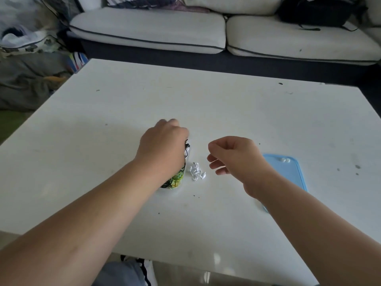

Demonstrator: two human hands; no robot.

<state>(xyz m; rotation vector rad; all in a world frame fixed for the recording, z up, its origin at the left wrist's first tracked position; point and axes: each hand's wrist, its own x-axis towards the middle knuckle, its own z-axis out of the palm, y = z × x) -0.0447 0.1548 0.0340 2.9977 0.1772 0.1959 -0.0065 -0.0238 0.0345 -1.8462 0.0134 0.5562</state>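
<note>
Gripping a green-and-yellow patterned pouch (176, 178) near the middle of the white counter (226, 100), the left-hand grip (162, 145) is curled knuckles-up over the pouch's top and hides most of it. A black cord (187, 150) loops out from under the hand's right edge. Just right of the pouch, a small tangle of white earphones (197, 172) lies on the counter, touching neither hand. The right-hand grip (237, 159) hovers just right of the tangle, fingers loosely curled (nothing between them). Partly under that forearm sits a light-blue mat (288, 176) bearing two small white round pieces (285, 160) near its far edge. Behind the counter, a pale sofa (148, 29) carries a black bag (315, 12).
</note>
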